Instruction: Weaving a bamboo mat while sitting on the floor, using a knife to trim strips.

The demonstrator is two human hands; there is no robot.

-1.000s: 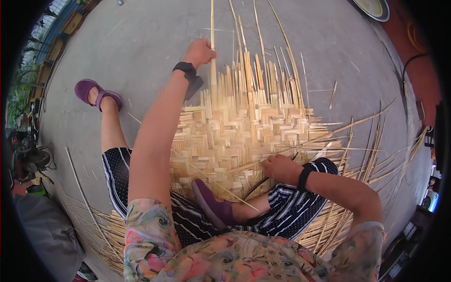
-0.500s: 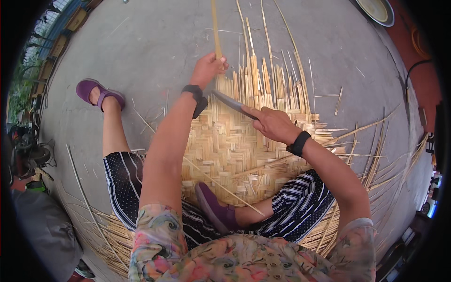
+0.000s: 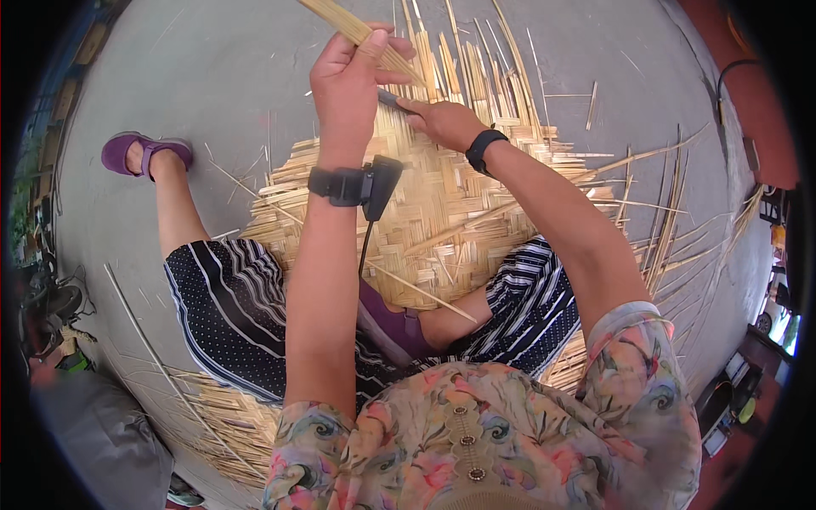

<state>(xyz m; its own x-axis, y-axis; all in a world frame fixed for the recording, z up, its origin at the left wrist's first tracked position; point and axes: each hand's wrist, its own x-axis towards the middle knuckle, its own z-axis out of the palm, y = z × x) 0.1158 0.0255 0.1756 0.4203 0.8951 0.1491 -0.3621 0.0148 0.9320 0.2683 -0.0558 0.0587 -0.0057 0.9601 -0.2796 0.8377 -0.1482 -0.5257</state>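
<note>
The left hand pinches a flat pale strip between thumb and fingers, at the far end of the woven mat; the strip slants from beyond the upper edge down toward the right. The right hand is closed around a dark knife, whose blade points left, close by the left wrist, its tip hard to make out. Both hands are above the mat, which lies on the grey floor between the person's legs, its uneven ends sticking out at the far side and both flanks. A thin stick lies across its near part, beside the purple shoe of the folded right leg. Black bands circle both wrists, the left one carrying a small device. More strips lie on the floor at the lower left.
</note>
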